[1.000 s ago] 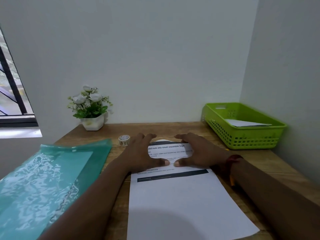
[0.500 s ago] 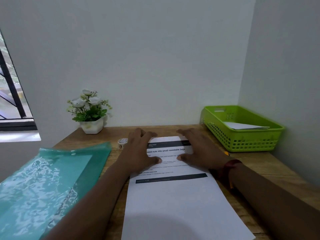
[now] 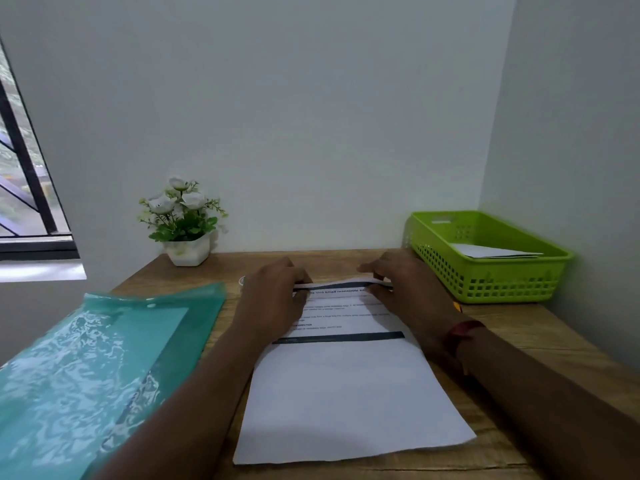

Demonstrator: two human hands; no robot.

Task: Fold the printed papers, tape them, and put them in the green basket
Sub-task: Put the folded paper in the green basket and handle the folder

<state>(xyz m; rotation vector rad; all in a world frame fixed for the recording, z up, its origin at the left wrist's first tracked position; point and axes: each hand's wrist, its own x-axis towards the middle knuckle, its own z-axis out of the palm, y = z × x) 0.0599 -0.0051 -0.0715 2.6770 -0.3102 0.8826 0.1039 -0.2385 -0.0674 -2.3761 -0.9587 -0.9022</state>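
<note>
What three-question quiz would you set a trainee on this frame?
1. True or false: the basket already holds a folded paper.
2. Where do the left hand and right hand pinch the sheet? A) its near edge B) its far edge C) its near corners
3. Fill in: to the left of the sheet lies a teal ____.
Key: 1 true; 2 B; 3 folder.
</note>
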